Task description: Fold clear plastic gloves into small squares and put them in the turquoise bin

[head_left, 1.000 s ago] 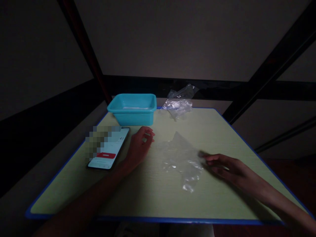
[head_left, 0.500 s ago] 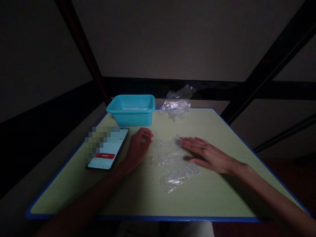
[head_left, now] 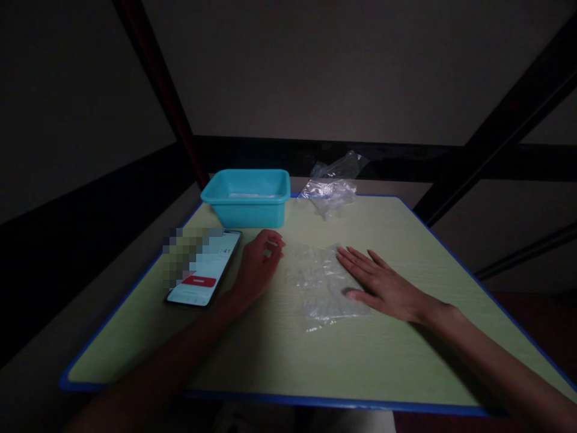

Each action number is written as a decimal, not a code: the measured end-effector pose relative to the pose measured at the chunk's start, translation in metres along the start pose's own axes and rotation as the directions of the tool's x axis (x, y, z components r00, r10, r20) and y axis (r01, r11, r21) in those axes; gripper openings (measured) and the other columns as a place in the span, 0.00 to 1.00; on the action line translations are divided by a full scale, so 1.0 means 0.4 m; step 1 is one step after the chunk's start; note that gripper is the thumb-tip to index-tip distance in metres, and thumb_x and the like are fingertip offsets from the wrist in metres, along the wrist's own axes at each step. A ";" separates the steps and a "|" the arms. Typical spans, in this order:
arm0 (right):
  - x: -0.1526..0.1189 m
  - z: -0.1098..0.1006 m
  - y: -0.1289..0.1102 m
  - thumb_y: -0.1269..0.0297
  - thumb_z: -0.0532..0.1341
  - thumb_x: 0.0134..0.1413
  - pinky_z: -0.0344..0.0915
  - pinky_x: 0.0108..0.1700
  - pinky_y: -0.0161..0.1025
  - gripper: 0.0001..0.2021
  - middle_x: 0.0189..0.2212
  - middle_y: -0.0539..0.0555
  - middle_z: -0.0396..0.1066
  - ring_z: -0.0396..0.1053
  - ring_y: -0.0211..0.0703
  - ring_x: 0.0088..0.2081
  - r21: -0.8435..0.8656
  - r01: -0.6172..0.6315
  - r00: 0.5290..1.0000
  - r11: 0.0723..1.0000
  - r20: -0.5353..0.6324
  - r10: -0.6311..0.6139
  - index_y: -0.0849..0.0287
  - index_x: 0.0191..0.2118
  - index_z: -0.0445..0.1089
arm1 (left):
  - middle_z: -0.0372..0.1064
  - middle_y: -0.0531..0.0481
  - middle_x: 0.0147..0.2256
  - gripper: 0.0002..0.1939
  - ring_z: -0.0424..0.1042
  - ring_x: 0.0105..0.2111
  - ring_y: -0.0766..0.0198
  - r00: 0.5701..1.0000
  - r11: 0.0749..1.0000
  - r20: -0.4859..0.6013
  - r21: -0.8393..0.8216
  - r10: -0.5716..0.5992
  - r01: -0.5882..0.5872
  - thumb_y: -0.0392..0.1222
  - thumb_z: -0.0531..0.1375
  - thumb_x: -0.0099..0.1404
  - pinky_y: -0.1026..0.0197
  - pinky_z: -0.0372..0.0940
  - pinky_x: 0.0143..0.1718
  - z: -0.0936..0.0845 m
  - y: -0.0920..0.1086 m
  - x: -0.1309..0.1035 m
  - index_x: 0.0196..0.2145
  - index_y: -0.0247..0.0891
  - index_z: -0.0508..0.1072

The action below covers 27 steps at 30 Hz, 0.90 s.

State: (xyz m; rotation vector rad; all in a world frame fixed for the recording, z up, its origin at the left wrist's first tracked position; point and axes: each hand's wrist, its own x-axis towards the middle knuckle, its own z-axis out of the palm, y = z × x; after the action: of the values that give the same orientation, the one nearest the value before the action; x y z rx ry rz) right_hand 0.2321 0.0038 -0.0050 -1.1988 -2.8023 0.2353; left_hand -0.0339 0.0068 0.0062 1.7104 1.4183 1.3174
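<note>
A clear, crinkled plastic bag (head_left: pixel 318 285) lies spread on the table between my hands. My right hand (head_left: pixel 376 282) rests flat on the bag's right side, with fingers stretched out and the thumb apart. Left of the bag, my left hand (head_left: pixel 261 258) stands on its edge near the tabletop. Its fingers curve loosely, leaving a gap to the thumb, and nothing shows in them. Close by on its left is a phone (head_left: pixel 205 270) with a lit screen, partly blurred out.
At the back left of the pale, blue-edged table (head_left: pixel 270 367) stands a turquoise plastic basin (head_left: pixel 247 210) with something whitish inside. A crumpled clear plastic bag (head_left: pixel 333 186) sits at the back edge. A wall (head_left: pixel 306 72) rises behind.
My right hand has come down flat onto the plastic bag, which now lies flatter. My left hand keeps its curved shape. The whole view has shifted slightly.
</note>
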 end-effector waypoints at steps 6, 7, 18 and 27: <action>-0.038 -0.054 -0.014 0.52 0.52 0.59 0.60 0.54 0.55 0.25 0.59 0.62 0.57 0.57 0.52 0.58 -0.012 0.155 0.974 0.988 -0.166 -0.155 0.59 0.58 0.57 | 0.69 0.50 0.31 0.05 0.68 0.28 0.67 0.987 0.987 0.092 0.077 0.133 -0.140 0.34 0.51 0.59 0.69 0.62 0.22 0.008 -0.001 -0.017 0.31 0.36 0.65; -0.049 -0.067 -0.018 0.54 0.53 0.59 0.63 0.52 0.52 0.22 0.56 0.61 0.61 0.60 0.50 0.56 -0.023 0.192 0.965 0.981 -0.176 -0.193 0.59 0.56 0.61 | 0.69 0.49 0.31 0.06 0.68 0.29 0.66 0.967 0.967 0.134 0.107 0.216 -0.231 0.34 0.50 0.59 0.68 0.64 0.23 0.010 0.001 -0.024 0.32 0.36 0.66; -0.107 -0.074 -0.078 0.74 0.50 0.61 0.67 0.32 0.40 0.13 0.29 0.55 0.73 0.70 0.42 0.31 -0.373 0.356 0.870 0.857 -0.201 -0.450 0.63 0.35 0.72 | 0.56 0.36 0.58 0.24 0.53 0.59 0.51 0.620 0.700 0.690 0.228 0.374 -0.676 0.44 0.55 0.62 0.49 0.54 0.57 0.055 0.032 -0.103 0.54 0.29 0.62; -0.108 -0.056 -0.091 0.77 0.46 0.61 0.65 0.32 0.39 0.16 0.27 0.54 0.73 0.68 0.39 0.30 -0.483 0.403 0.798 0.777 -0.231 -0.557 0.62 0.33 0.71 | 0.45 0.40 0.63 0.31 0.43 0.63 0.52 0.584 0.686 0.775 0.290 0.241 -0.667 0.54 0.51 0.64 0.48 0.45 0.61 0.059 0.020 -0.103 0.59 0.33 0.55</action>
State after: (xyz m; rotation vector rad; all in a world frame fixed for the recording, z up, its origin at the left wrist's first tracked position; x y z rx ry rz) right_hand 0.2391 -0.0501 0.0228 -0.4253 -2.7564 -0.5872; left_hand -0.0075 -0.0305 -0.0092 2.7586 0.9213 0.2935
